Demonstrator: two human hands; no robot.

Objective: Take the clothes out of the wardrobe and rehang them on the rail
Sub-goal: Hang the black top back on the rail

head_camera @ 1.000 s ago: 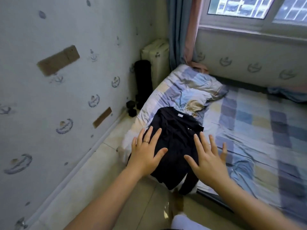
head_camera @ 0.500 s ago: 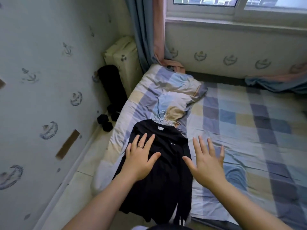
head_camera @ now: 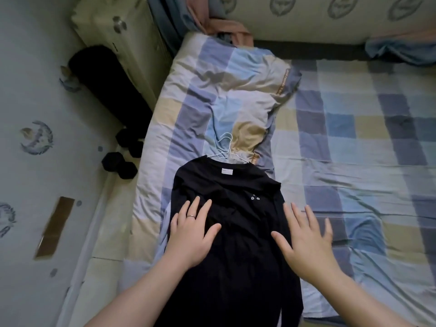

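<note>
**Hands flat on a black top laid across the bed**

Both hands lie spread, fingers splayed, gripping nothing: the left hand (head_camera: 192, 234) presses the black long-sleeved top (head_camera: 226, 232), the right hand (head_camera: 309, 241) rests at its right edge. Beneath is the bed with a blue, beige and white checked sheet (head_camera: 354, 138). A white wire hanger (head_camera: 227, 149) pokes from the collar. Smaller still, the white neck label (head_camera: 227, 171) and a small white chest mark (head_camera: 255, 198) are too small to read.
</note>
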